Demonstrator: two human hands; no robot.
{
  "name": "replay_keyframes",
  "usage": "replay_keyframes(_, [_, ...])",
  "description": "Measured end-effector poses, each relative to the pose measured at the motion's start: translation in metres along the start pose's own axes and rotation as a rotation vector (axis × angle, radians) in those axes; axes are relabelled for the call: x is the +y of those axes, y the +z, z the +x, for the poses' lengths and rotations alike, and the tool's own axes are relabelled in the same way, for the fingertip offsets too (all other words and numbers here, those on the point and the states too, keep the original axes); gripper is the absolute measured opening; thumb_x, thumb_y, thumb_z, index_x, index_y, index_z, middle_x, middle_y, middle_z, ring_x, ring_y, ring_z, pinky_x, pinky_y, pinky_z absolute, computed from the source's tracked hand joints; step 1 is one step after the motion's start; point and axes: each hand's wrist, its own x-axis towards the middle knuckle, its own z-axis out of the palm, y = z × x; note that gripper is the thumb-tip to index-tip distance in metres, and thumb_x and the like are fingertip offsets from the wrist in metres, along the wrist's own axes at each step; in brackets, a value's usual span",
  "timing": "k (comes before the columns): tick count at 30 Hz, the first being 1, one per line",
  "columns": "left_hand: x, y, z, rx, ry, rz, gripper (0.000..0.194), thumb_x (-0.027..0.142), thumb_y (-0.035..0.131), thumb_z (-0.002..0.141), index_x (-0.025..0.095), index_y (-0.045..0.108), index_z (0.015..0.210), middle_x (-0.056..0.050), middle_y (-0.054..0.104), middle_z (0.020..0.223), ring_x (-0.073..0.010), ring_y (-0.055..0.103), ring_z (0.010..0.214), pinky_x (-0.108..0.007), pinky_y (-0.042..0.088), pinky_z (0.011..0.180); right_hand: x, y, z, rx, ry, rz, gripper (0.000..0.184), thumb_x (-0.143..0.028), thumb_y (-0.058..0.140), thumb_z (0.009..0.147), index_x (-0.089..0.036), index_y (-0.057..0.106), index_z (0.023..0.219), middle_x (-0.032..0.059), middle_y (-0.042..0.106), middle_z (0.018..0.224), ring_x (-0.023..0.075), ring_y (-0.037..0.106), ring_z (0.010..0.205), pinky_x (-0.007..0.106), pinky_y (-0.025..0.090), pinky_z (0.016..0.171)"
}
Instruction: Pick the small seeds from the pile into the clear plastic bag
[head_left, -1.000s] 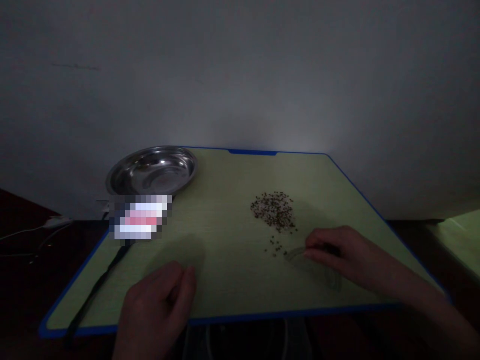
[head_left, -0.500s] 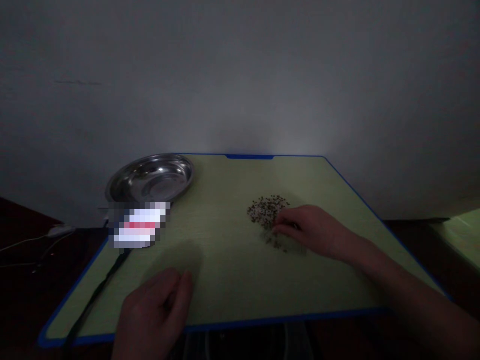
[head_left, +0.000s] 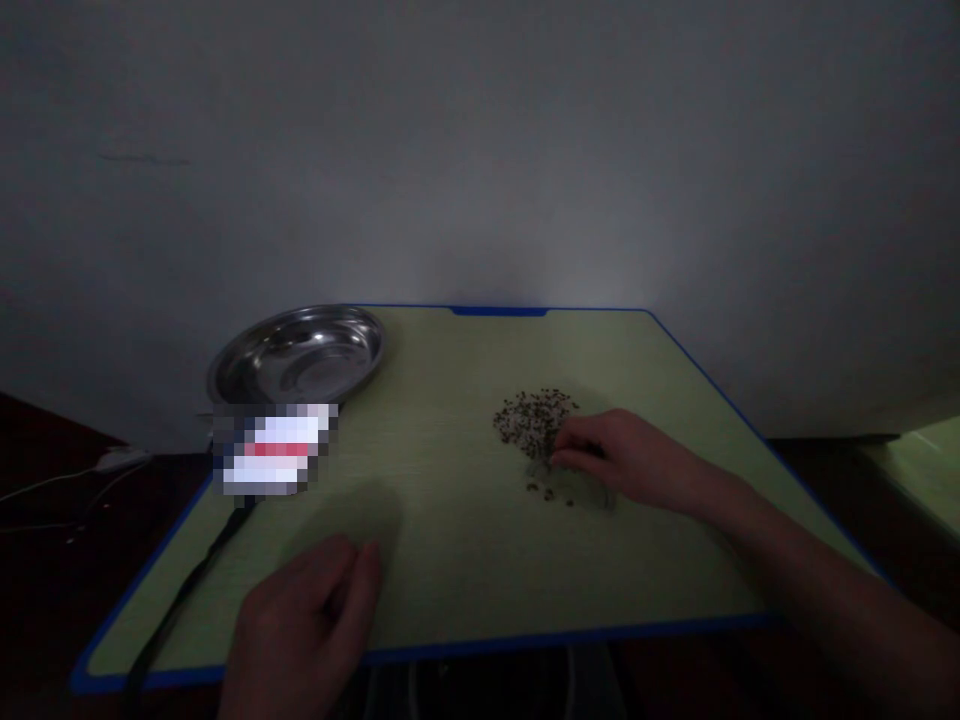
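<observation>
Dimly lit: on a pale yellow-green tabletop with a blue edge (head_left: 450, 540), right of centre, see a loose, low heap of small dark seeds mixed with whitish grains (head_left: 521, 420). At its near right side, with the right hand (head_left: 615, 455), pinches a clear, see-through, curved piece (head_left: 589, 488) between thumb and forefinger, tips pressed together on it; full outline too faint to tell, likewise whether touching the tabletop. Just on the near side of the heap, beside the clear piece, a few stray dark seeds (head_left: 549, 494). Well apart, near the front left, holds the left hand (head_left: 304, 610) curled into a loose fist, thumb against forefinger; palm hidden, so cannot tell whether holding anything. At the back left corner, a wide, round, shiny steel basin (head_left: 322, 375); just in front, a flat white-and-red item (head_left: 274, 455) blurred to blocks, with a black strap (head_left: 191, 575) running toward the near edge.
</observation>
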Motion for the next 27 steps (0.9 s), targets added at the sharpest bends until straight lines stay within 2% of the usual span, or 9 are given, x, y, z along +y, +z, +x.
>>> replay_keyframes(6, [0.0,-0.001,0.0,0.0,-0.01,0.003,0.043,0.027,0.04,0.092,0.02,0.041,0.05,0.005,0.043,0.043,-0.0071,0.046,0.037,-0.022,0.033,0.043,0.002,-0.005,-0.007,0.042,0.012,0.062,0.023,-0.037,0.055,0.094,-0.02,0.068,0.083,-0.0007,0.063,0.068,0.0128,0.053,0.06,0.027,0.034,0.057])
replay_keyframes(10, [-0.001,0.002,-0.001,0.028,0.006,0.01,0.044,0.029,0.04,0.092,0.02,0.04,0.049,0.006,0.041,0.042,-0.0073,0.044,0.036,-0.023,0.031,0.042,0.006,0.001,-0.009,0.021,0.042,0.033,0.024,-0.037,0.055,0.093,-0.02,0.067,0.081,-0.0007,0.062,0.066,0.0129,0.052,0.058,0.027,0.032,0.055])
replay_keyframes(17, [0.001,0.002,0.0,0.013,-0.009,0.0,0.044,0.027,0.04,0.092,0.02,0.04,0.049,0.006,0.041,0.043,-0.007,0.044,0.037,-0.023,0.032,0.043,-0.007,0.005,-0.01,0.017,-0.009,0.043,0.023,-0.036,0.055,0.094,-0.02,0.066,0.081,-0.0004,0.063,0.068,0.013,0.054,0.06,0.027,0.034,0.056])
replay_keyframes(22, [-0.001,0.003,0.0,0.009,0.001,-0.003,0.042,0.026,0.041,0.092,0.02,0.04,0.05,0.006,0.042,0.044,-0.0072,0.045,0.039,-0.023,0.033,0.045,-0.001,0.0,-0.023,0.069,0.016,0.103,0.024,-0.036,0.054,0.094,-0.021,0.066,0.081,-0.002,0.062,0.067,0.0117,0.052,0.058,0.026,0.036,0.056])
replay_keyframes(27, [-0.001,0.002,-0.002,0.001,-0.002,-0.005,0.041,0.026,0.042,0.092,0.02,0.042,0.051,0.005,0.043,0.045,-0.0079,0.046,0.04,-0.024,0.033,0.046,0.001,0.005,-0.037,0.023,0.033,0.12,0.026,-0.036,0.052,0.094,-0.02,0.065,0.079,-0.0013,0.061,0.067,0.0123,0.054,0.058,0.026,0.037,0.055])
